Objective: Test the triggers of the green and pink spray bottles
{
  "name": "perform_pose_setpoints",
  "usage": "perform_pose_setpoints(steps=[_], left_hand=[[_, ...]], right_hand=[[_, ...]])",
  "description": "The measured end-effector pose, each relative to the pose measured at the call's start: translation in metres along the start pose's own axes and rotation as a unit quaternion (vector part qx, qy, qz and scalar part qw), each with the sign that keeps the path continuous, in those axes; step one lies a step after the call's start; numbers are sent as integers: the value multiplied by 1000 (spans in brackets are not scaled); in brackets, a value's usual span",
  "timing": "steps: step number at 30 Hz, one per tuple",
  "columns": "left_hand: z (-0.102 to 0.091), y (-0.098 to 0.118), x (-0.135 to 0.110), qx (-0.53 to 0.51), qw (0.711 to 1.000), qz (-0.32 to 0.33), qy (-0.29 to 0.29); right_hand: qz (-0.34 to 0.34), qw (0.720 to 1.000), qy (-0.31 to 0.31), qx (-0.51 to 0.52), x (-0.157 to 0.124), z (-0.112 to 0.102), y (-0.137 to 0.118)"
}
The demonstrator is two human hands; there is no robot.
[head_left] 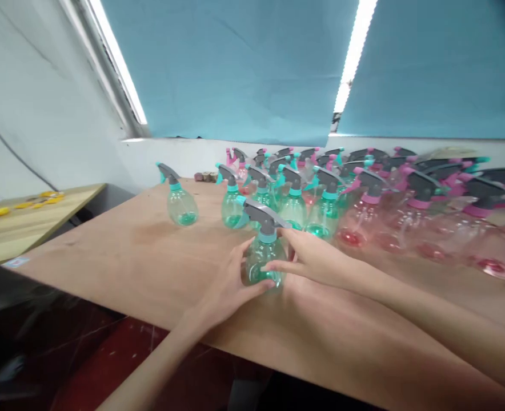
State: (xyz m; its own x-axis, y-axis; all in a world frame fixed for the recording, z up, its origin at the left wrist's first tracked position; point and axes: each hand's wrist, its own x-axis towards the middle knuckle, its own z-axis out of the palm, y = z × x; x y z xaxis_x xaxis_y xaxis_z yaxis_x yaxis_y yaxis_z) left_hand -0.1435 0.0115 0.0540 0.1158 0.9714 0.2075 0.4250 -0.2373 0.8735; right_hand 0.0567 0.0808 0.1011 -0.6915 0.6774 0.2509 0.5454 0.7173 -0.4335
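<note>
Both my hands are around a clear green spray bottle (264,251) with a grey and teal trigger head, upright over the wooden table (149,257). My left hand (231,279) wraps its lower left side, thumb across the front. From the right, my right hand (306,257) grips the body, with its thumb on the front and its other fingers partly hidden behind. Just beyond stand more green spray bottles, among them one close behind (293,202). Another green spray bottle (182,202) stands apart to the left.
Pink spray bottles (419,222) crowd the right and back of the table. Small brownish blocks (205,177) lie near the wall. At the left, a lower wooden board (33,228) bears yellow pieces (40,201). Blue sheets (235,68) cover the window behind.
</note>
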Motion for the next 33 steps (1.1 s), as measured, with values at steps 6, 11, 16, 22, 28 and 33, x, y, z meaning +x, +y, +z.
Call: perform_pose_setpoints(steps=[6, 11, 16, 22, 28, 33], left_hand=[[61, 23, 14, -29, 992, 50, -109], [106, 45, 25, -4, 981, 94, -167], [134, 58, 38, -24, 965, 133, -223], [147, 52, 62, 59, 959, 152, -233], [146, 34, 81, 207, 929, 190, -241], [137, 24, 88, 271, 906, 210, -250]], right_hand=[[-16, 996, 34, 78, -62, -45, 37], [2, 981, 78, 180, -88, -62, 58], [-14, 963, 143, 227, -99, -67, 64], [12, 943, 187, 275, -105, -69, 82], [28, 952, 213, 218, -102, -73, 101], [-6, 949, 242, 200, -100, -74, 102]])
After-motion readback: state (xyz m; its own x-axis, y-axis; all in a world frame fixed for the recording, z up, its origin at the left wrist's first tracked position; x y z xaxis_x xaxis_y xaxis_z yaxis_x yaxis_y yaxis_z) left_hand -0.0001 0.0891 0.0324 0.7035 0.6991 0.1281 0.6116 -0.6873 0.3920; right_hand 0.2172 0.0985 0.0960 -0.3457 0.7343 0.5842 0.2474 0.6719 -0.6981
